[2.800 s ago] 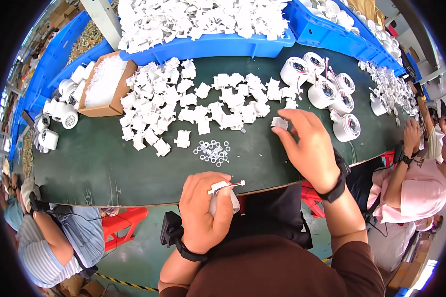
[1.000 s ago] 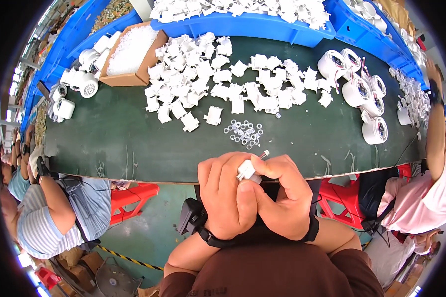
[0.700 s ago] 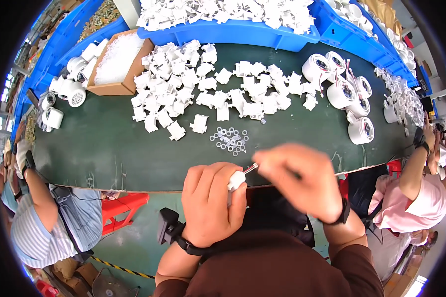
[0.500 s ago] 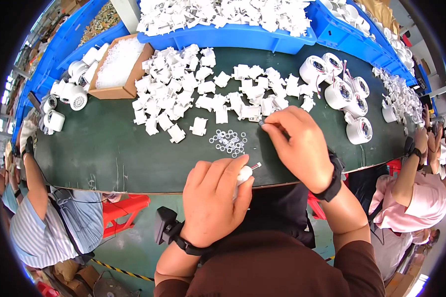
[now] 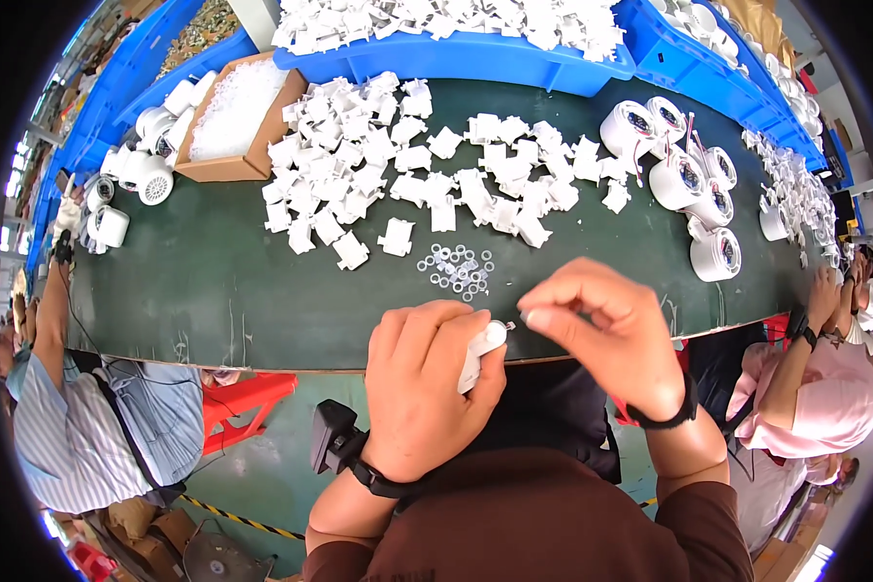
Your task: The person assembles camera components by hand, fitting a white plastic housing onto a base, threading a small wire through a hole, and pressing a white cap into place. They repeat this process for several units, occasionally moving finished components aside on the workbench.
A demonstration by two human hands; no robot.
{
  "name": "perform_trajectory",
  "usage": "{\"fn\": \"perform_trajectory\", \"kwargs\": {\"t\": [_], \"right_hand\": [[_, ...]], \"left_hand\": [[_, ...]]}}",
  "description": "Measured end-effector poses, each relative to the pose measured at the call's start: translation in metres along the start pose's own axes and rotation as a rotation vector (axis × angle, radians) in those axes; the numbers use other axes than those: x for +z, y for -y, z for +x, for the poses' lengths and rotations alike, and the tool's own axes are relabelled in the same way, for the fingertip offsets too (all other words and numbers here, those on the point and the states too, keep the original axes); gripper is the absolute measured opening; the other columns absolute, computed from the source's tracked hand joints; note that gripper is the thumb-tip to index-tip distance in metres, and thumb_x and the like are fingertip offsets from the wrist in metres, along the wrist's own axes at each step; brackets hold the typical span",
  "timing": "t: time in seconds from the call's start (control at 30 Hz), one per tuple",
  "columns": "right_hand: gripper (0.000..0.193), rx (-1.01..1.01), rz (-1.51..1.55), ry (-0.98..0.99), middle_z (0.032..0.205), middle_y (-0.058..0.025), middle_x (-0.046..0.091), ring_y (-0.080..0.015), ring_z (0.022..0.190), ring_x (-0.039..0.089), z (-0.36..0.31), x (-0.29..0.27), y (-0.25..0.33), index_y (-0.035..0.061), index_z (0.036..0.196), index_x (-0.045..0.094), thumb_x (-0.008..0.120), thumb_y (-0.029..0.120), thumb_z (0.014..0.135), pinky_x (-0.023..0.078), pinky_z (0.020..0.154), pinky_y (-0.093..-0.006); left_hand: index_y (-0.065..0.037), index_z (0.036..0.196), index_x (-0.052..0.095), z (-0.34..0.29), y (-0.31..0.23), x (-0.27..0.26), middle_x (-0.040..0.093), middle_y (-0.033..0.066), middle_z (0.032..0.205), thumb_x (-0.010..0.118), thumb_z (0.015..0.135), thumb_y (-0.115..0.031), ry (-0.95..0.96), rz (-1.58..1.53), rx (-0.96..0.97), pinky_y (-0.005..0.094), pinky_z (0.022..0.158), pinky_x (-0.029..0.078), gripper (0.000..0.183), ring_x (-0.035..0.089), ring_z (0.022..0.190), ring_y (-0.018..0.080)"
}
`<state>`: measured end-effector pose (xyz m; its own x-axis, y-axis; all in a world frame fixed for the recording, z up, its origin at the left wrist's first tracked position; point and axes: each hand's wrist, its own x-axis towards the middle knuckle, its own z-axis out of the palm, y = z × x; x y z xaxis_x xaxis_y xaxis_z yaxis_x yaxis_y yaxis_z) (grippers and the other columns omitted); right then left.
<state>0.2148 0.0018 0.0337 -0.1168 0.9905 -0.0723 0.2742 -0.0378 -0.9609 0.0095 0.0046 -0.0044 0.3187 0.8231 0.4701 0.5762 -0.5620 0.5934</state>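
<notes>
My left hand (image 5: 425,383) is closed around a white plastic part (image 5: 475,357) with a rounded end, just past the table's front edge. A short wire lead (image 5: 510,327) sticks out from that end; most of the part is hidden by my fingers. To its right, my right hand (image 5: 606,335) has thumb and forefinger pinched together beside the lead, slightly smeared by motion. Whatever lies between those fingertips is too small to make out. Beyond my hands lies a small cluster of translucent rings (image 5: 456,270), and past it a spread of loose white plastic brackets (image 5: 335,160).
A blue bin (image 5: 456,66) heaped with white parts stands at the back. Left of the brackets is a cardboard box (image 5: 225,169) of clear pieces. White round camera-like units (image 5: 716,254) with wires sit at the right. Co-workers sit on both sides, including one in a pink top (image 5: 824,398).
My right hand has come back from the brackets' near edge toward the white part. The small dark piece seen in its fingertips earlier is no longer distinct. My left hand keeps its grip.
</notes>
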Motion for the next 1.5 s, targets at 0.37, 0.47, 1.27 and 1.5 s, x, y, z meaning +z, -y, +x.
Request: {"fn": "perform_trajectory", "kwargs": {"t": [0.37,0.47,1.27,1.5], "right_hand": [[0.016,0.012,0.318,0.088,0.108,-0.0077,0.069,-0.0134,0.098,0.067,-0.005,0.026,-0.013,-0.0001,0.112,0.07,0.067,-0.003,0.096,0.055,0.084,-0.0282],[0.015,0.03,0.278,0.129,0.111,-0.0094,0.069,-0.0152,0.104,0.067,-0.002,0.025,-0.008,-0.0021,0.112,0.066,0.066,-0.003,0.098,0.056,0.09,-0.0302],[0.013,-0.28,-0.1,-0.118,0.104,-0.0074,0.07,-0.02,0.097,0.066,-0.017,0.001,-0.017,0.0045,0.106,0.071,0.071,0.007,0.094,0.052,0.086,-0.0342],[0.07,0.021,-1.188,-0.901,0.133,-0.0183,0.057,-0.0399,0.124,0.048,-0.04,-0.12,-0.041,0.008,0.137,0.052,0.086,0.031,0.081,0.037,0.107,-0.0485]], "left_hand": [[-0.007,0.108,0.065,0.0,0.005,0.0,0.063,0.01,0.106,0.079,0.073,-0.003,-0.002,-0.046,0.05,0.04,0.074,0.047,0.038,0.059,0.088,0.0308],[-0.007,0.107,0.062,-0.001,0.005,0.001,0.063,0.0103,0.107,0.08,0.072,-0.002,-0.011,-0.046,0.058,0.0402,0.073,0.048,0.039,0.059,0.087,0.0308],[-0.006,0.098,0.068,-0.021,0.062,-0.061,0.068,0.0133,0.109,0.081,0.072,-0.002,-0.055,0.149,0.011,0.0461,0.092,0.047,0.03,0.062,0.103,0.0356],[-0.007,0.152,0.046,-0.021,0.094,-0.071,0.034,0.0214,0.161,0.07,0.095,-0.02,-0.389,0.591,-0.214,0.0518,0.117,0.03,0.064,0.036,0.145,0.0398]]}}
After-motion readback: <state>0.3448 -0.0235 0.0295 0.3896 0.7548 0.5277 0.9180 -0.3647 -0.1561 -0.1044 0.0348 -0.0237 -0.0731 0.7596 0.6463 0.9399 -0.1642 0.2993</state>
